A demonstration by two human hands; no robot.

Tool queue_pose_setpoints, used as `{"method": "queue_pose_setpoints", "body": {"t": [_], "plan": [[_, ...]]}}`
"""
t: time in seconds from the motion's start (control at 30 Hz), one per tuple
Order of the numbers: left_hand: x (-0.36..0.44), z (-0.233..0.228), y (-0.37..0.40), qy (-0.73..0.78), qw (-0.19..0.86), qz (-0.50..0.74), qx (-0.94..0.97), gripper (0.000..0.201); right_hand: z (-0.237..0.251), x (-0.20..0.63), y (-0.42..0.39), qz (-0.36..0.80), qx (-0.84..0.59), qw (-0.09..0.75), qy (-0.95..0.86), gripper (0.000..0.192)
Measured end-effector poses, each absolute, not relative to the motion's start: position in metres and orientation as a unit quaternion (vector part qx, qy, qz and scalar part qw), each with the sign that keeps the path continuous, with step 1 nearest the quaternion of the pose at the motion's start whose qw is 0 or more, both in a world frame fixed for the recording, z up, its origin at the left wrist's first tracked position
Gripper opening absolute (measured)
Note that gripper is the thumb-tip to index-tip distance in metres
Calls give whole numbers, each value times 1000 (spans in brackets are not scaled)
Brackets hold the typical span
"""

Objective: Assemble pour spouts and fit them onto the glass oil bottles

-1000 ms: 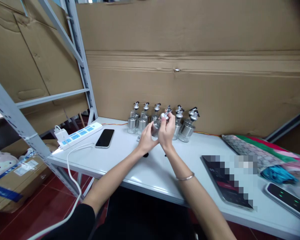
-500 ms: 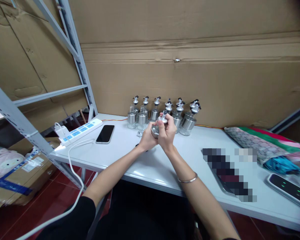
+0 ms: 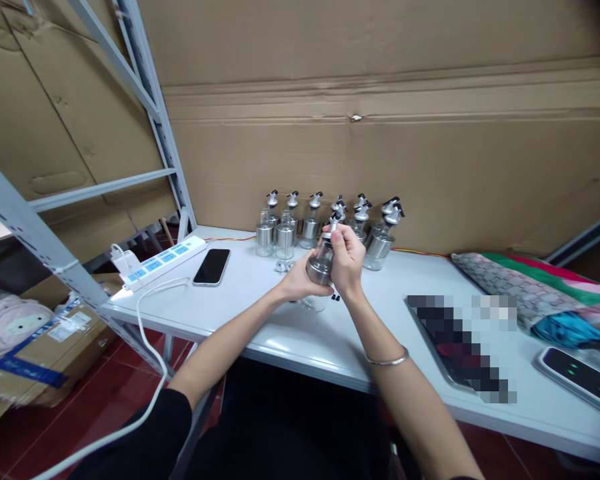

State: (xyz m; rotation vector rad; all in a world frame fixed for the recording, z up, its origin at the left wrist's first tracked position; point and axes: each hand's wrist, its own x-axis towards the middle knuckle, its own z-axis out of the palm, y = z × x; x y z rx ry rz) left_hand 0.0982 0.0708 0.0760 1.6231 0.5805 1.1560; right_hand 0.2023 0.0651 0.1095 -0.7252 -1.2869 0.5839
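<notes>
Above the white table [image 3: 260, 320] I hold a small glass bottle with a steel band and spout cap [image 3: 321, 263]. My left hand [image 3: 296, 280] grips its lower body from the left. My right hand [image 3: 347, 257] wraps around its upper part and cap. Behind it, against the cardboard wall, stands a row of several matching bottles [image 3: 285, 230]. A small metal part [image 3: 281, 266] lies on the table just left of my hands, and tiny black pieces [image 3: 335, 298] lie under them.
A black phone [image 3: 211, 266] and a white power strip [image 3: 163, 261] with a cable lie at the table's left. A dark tablet [image 3: 450, 340], folded cloth [image 3: 530, 293] and another device [image 3: 580, 380] sit at the right. A grey shelf frame [image 3: 155, 127] and a cardboard box [image 3: 25, 353] stand left.
My hands have drawn the bottle nearer and tilted it more upright, and the right hand has shifted to the cap end. The view has dropped slightly.
</notes>
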Motion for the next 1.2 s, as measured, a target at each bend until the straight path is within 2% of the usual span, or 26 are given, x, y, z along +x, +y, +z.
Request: {"method": "queue_pose_setpoints", "body": {"t": [0.27, 0.33, 0.43, 0.63, 1.0, 1.2], "plan": [[88, 81, 62, 202, 563, 338, 727, 52, 119, 215, 82, 296, -349, 736, -500, 59], [90, 79, 62, 223, 535, 345, 738, 51, 120, 225, 90, 278, -353, 762, -467, 58], [96, 80, 74, 278, 482, 419, 717, 50, 118, 242, 101, 247, -362, 792, -426, 53], [108, 94, 132, 374, 394, 500, 674, 54, 105, 258, 114, 213, -398, 809, -377, 49], [112, 57, 189, 455, 310, 459, 697, 63, 89, 254, 119, 211, -437, 781, -394, 43], [110, 58, 190, 434, 228, 452, 746, 71, 85, 252, 120, 215, -442, 768, -412, 43]]}}
